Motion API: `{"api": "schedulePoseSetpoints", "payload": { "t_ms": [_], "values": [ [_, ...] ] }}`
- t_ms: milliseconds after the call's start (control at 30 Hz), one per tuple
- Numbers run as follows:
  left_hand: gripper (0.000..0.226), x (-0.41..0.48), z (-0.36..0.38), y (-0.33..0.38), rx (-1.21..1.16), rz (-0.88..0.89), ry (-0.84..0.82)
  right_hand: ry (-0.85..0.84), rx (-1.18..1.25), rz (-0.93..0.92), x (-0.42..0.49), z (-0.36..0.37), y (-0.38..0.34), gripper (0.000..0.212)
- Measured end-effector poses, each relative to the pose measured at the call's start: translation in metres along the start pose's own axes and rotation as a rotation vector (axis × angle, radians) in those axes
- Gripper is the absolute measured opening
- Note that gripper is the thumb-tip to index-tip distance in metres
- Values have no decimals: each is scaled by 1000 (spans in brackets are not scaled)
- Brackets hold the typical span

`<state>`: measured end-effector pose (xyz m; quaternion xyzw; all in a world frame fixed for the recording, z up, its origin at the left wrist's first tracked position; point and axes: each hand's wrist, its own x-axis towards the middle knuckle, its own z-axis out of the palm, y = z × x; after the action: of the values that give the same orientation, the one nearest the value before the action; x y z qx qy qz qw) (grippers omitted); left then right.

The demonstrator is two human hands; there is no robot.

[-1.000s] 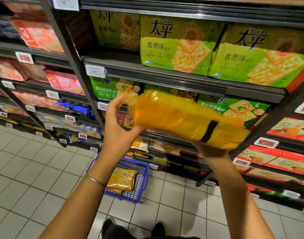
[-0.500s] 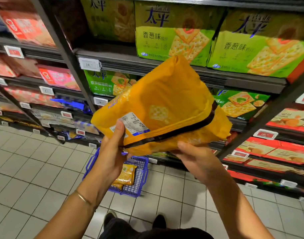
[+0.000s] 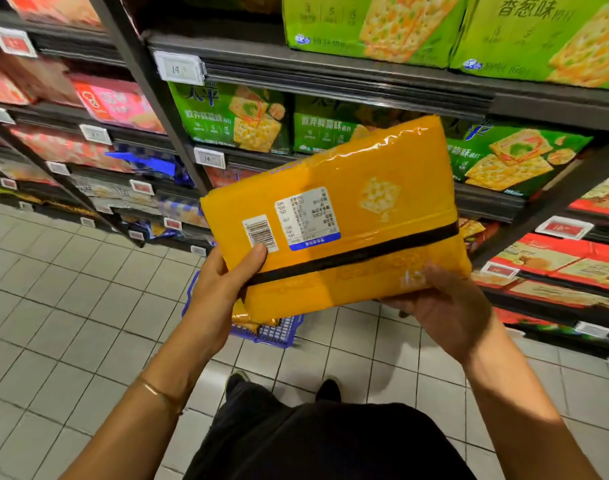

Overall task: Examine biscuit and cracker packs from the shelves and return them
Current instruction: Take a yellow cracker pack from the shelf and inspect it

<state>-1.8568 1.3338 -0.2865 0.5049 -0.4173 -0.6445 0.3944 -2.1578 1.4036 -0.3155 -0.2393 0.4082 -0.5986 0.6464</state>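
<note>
A large yellow cracker pack (image 3: 358, 202) is held flat in front of me, its back face up, showing a barcode, a nutrition label and a black seam strip. My left hand (image 3: 223, 289) grips its lower left corner, thumb on top just below the barcode. My right hand (image 3: 445, 306) holds the lower right edge from beneath, thumb laid over the front. Green cracker packs (image 3: 234, 119) fill the shelf directly behind the held pack.
Dark metal shelves (image 3: 330, 77) with price tags run across the view, stacked with green, pink (image 3: 116, 102) and red boxes (image 3: 555, 258). A blue shopping basket (image 3: 275, 332) with a yellow pack inside stands on the tiled floor (image 3: 54, 306) below the pack. My shoes show at the bottom.
The pack has been turned from edge-on to flat with its back label facing me, and brought lower and nearer. Both hands shifted to its lower corners.
</note>
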Motion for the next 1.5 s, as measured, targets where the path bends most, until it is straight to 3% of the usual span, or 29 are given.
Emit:
{"api": "schedulePoseSetpoints", "payload": {
  "t_ms": [67, 200, 267, 333, 433, 500, 567, 633, 767, 867, 967, 1067, 1133, 1233, 1300, 1400, 1500],
  "values": [
    [87, 0, -7, -1, 2, -1, -57, -9, 55, 71, -1, -2, 9, 82],
    [62, 1, -7, -6, -52, -28, -60, 50, 9, 145, -1, -7, 19, 62],
    [62, 1, -4, -7, -100, -46, -6, 82, -116, 164, 1, -3, 18, 68],
    [64, 1, -2, -8, -94, -39, 54, 206, -428, 38, -1, 4, 19, 87],
    [63, 4, 0, -4, -8, 12, 114, 388, -1170, -443, -4, 12, 24, 107],
    [64, 7, 7, 1, 18, -3, 134, 218, -1429, -580, -2, 24, 25, 104],
    [57, 11, 13, 8, -14, -71, 140, -46, -1609, -467, 5, 33, 32, 108],
    [44, 15, 19, 17, -79, -159, 97, -107, -1707, -466, 9, 38, 39, 112],
    [40, 19, 29, 38, -105, -197, -19, 130, -1569, -585, 18, 47, 32, 94],
    [57, 22, 40, 51, -100, -137, -32, 172, -1482, -590, 26, 51, 23, 85],
    [57, 27, 46, 59, -91, -120, -117, 176, -1043, -559, 34, 50, 16, 67],
    [44, 32, 53, 43, -79, -276, -143, 192, -588, -342, 36, 52, 15, 45],
    [37, 32, 59, 24, 13, -327, -63, 149, -351, -173, 36, 54, 20, 48],
    [63, 30, 52, 3, -45, -387, 53, 92, -150, -61, 37, 54, 29, 71],
    [68, 30, 42, -4, -171, -386, -33, 44, 25, 45, 34, 58, 36, 84],
    [51, 31, 33, -9, -449, -322, -128, 33, -39, 95, 29, 63, 47, 61],
    [37, 31, 27, -14, -516, -235, -65, -103, 4, 124, 31, 63, 43, 76]
  ]
}}
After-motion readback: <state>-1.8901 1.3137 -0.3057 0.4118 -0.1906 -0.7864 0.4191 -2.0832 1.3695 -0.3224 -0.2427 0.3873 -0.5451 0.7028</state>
